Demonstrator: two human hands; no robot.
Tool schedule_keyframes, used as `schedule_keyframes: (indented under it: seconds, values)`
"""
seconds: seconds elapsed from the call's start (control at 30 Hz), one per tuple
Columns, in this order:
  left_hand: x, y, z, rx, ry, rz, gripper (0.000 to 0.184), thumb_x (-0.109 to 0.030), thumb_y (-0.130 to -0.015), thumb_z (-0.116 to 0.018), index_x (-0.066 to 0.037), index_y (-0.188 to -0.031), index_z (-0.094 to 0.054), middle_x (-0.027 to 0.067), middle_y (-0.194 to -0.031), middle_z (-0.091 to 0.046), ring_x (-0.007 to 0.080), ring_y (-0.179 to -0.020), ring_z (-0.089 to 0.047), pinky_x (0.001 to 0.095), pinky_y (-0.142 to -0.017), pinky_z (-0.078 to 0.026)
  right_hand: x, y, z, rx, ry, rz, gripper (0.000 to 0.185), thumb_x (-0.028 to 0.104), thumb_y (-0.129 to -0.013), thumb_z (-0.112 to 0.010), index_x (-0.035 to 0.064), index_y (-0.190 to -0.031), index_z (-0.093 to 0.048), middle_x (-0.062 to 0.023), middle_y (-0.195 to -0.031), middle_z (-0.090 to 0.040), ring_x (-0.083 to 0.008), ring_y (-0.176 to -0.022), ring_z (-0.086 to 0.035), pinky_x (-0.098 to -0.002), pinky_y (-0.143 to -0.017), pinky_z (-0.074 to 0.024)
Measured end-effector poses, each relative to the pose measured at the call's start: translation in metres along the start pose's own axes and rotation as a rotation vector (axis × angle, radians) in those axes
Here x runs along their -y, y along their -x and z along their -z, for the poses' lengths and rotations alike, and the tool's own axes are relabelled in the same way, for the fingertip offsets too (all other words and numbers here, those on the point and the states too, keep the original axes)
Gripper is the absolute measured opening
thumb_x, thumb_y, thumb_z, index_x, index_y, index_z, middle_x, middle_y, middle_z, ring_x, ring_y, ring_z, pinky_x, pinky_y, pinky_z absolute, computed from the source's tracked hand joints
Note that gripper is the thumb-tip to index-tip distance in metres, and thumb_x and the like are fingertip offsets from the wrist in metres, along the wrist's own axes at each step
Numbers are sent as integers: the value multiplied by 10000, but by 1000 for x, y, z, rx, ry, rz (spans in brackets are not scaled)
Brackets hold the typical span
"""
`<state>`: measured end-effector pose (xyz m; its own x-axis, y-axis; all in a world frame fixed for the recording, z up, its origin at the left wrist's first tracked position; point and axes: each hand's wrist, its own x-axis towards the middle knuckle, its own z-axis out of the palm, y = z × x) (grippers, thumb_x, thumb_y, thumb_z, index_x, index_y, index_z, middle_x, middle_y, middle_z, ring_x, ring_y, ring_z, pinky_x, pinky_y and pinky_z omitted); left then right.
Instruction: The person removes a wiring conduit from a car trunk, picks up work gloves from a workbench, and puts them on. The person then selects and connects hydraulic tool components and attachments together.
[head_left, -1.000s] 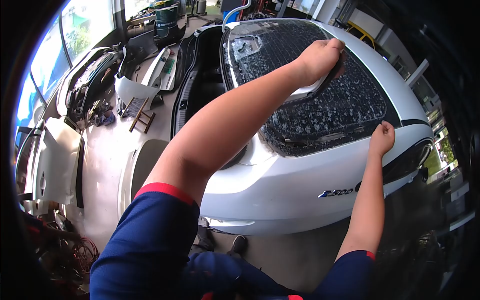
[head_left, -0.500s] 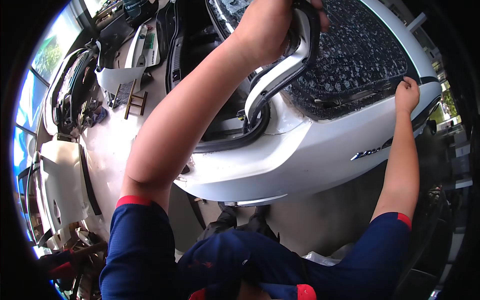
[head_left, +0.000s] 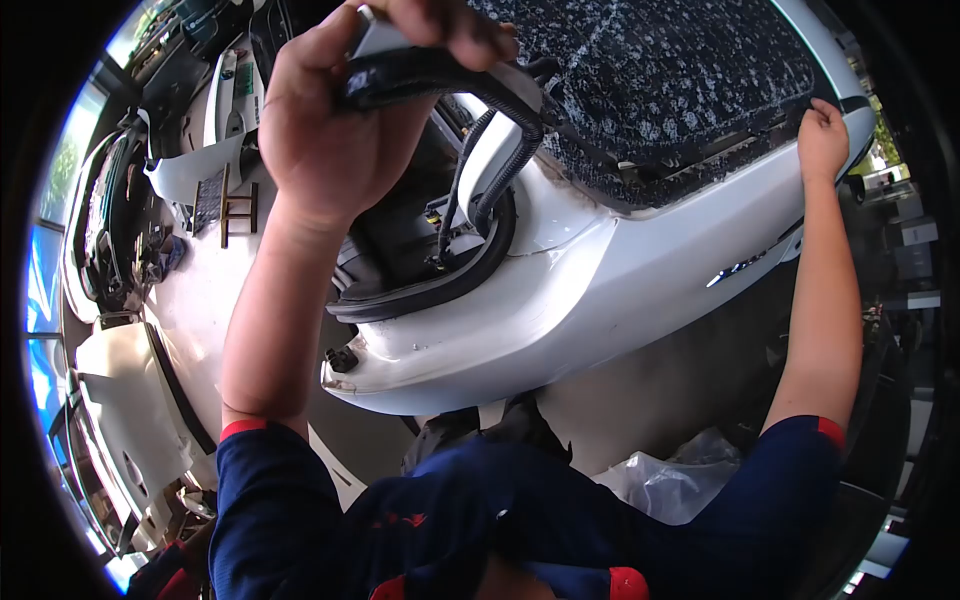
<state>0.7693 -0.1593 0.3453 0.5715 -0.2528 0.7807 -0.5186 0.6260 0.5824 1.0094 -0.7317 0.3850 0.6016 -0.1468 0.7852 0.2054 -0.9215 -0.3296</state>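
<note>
My left hand (head_left: 330,150) is raised at the upper left, its fingers wrapped round the top of a curved white hinge arm (head_left: 488,162). Black corrugated wire conduit (head_left: 520,150) runs along that arm, and a thick black section passes through my grip. Below it, a black rubber seal (head_left: 440,298) borders a dark opening in a white car body (head_left: 560,300). At the far right, my right hand (head_left: 823,140) is closed at the corner of a dark, white-speckled panel (head_left: 680,80) that looks like glass. Whatever its fingers hold, if anything, is hidden.
Car body panels (head_left: 135,400) and a bumper (head_left: 100,220) stand at the left. A small stand (head_left: 238,205) is on the floor. Clear plastic sheeting (head_left: 670,480) lies low at the right, beside my body. A chrome emblem (head_left: 735,270) marks the car body.
My left hand has come down and left, toward the camera, still gripping the arm. The view has shifted slightly. My right hand stays at the panel's corner.
</note>
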Motion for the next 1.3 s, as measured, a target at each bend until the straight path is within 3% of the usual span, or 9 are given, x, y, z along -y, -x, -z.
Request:
schedule_keyframes:
  seconds: [0.03,0.13,0.27,0.33,0.4,0.87,1.1,1.17,1.3]
  values:
    - [0,12,12,85,-1,43,379,-444,-1132,-424,-116,-1173,-610,127,-1188,-656,388,-1376,-560,651,-1331,-187,1,1,0,7,13,-18,311,218,-928,-692,80,-1168,-834,-73,-1065,-840,-239,-983,-787,-346,-947,-588]
    - [2,46,13,-14,4,23,408,-440,-1154,-398,-97,-1160,-621,174,-1184,-679,442,-1385,-578,639,-1281,-294,-13,4,1,30,23,-34,322,321,-944,-698,183,-1192,-850,-4,-1029,-846,-211,-967,-782,-336,-934,-579]
    - [-5,71,19,-120,-25,104,315,-422,-1150,-506,-179,-1041,-673,95,-1156,-696,428,-1464,-544,689,-1369,-110,-52,-8,-1,37,42,69,343,362,-1042,-672,149,-1268,-818,-60,-1111,-842,-215,-1044,-783,-339,-938,-569]
    - [-3,84,18,-210,20,95,308,-413,-1140,-545,-189,-955,-649,67,-1074,-699,403,-1436,-565,681,-1375,-97,58,35,10,-231,-167,268,158,-61,-839,-618,-113,-907,-750,-268,-824,-751,-367,-686,-692,-458,-688,-572]
    - [-7,85,10,-265,5,136,347,-314,-1119,-508,-201,-794,-546,3,-955,-656,297,-1344,-573,648,-1394,-47,75,40,14,-237,-280,144,124,-77,-809,-638,-126,-862,-739,-220,-800,-756,-294,-670,-677,-402,-663,-558]
    - [-3,109,19,-320,59,76,396,-187,-1138,-561,-248,-753,-630,-53,-929,-729,209,-1230,-653,613,-1381,-214,65,31,11,-215,-223,239,130,-31,-820,-651,-97,-756,-744,-216,-748,-736,-280,-672,-682,-408,-667,-552]
    - [-20,0,22,1,-30,135,298,-398,-1142,-512,-144,-1080,-655,97,-1153,-707,305,-1334,-601,619,-1301,-289,69,36,14,-187,-230,103,139,5,-831,-671,-28,-861,-803,-216,-817,-761,-369,-767,-706,-456,-798,-569]
    - [-13,-54,18,110,-55,98,483,-513,-1130,-492,-78,-1266,-651,191,-1279,-687,353,-1373,-563,610,-1255,-333,-85,-26,-1,15,132,226,366,378,-1069,-664,157,-1328,-798,-51,-1150,-840,-213,-1081,-783,-332,-982,-568]
    - [24,-142,-19,46,-213,201,575,-535,-1129,-445,-34,-1319,-653,232,-1268,-699,375,-1292,-591,583,-1176,-409,-20,6,8,44,196,48,353,374,-1056,-685,198,-1340,-800,-33,-1113,-836,-180,-1046,-782,-326,-962,-573]
